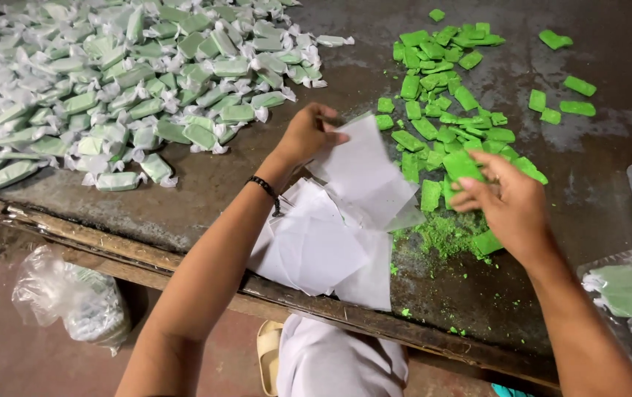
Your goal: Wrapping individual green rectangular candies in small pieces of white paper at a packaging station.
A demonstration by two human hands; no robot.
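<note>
My left hand [307,134] pinches a thin white wrapping sheet [366,170] and lifts it off a loose stack of white sheets [316,246] at the table's front edge. A dark band sits on that wrist. My right hand [508,202] holds a green rectangular candy bar [463,165] by its end, at the near side of a scatter of unwrapped green candy pieces [441,81]. Green crumbs [444,235] lie just under and left of that hand. Between the two hands the lifted sheet hangs tilted.
A big heap of wrapped green candies [125,81] fills the table's left and back. Clear plastic bags of wrapped candies [625,290] sit at the right edge. Below the worn wooden table edge [110,246] a plastic bag [73,298] lies on the floor.
</note>
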